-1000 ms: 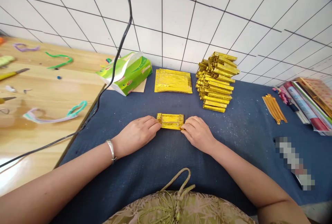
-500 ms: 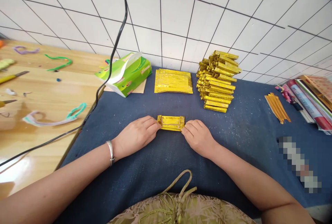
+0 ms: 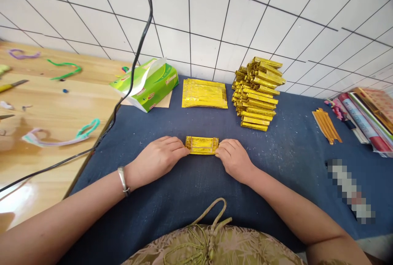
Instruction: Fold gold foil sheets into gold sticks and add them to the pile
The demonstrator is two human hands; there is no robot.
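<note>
Your left hand point(image 3: 159, 159) and your right hand point(image 3: 235, 159) are holding, with fingers closed, the two ends of the gold folded piece point(image 3: 202, 145) between them.

A small gold foil piece point(image 3: 202, 145) lies flat on the dark blue cloth of the counter point(image 3: 147, 212), its long sides running left to right. It is oblong and shiny, with folded bands at both short ends and a pale line along its middle. The hands point(image 3: 159, 158) point(image 3: 235, 159) touch its two ends.
</note>
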